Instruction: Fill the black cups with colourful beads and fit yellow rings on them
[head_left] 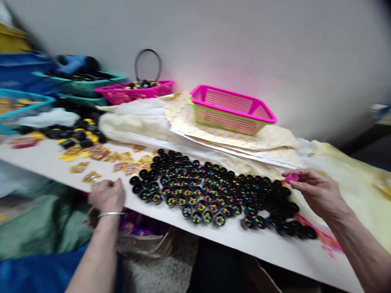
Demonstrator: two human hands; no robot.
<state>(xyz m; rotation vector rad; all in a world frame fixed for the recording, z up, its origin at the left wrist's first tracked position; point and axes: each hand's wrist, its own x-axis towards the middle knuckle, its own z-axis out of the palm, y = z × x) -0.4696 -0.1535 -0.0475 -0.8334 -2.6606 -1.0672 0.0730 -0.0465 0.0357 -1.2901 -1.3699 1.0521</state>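
My right hand (319, 195) pinches a small pink plastic cup or scoop (291, 177) above the right end of the black cups. Many small round black cups (210, 195) stand close together on the table, several holding bright multicoloured bits. At the table's front edge on the left, my left hand (107, 197), with a bangle at the wrist, is closed with its fingers curled down; what it holds, if anything, is hidden. Just beyond it lies a small yellow printed packet (91, 176), and more yellow packets (125, 162) are scattered behind.
Sheets with round stickers (214, 136) lie behind the cups, under a pink basket (235, 103) nested in a green one. Further left are another pink basket (137, 92), a teal basket (82, 85), a blue basket (24, 108) and black-and-yellow pieces (82, 132). A wall rises behind.
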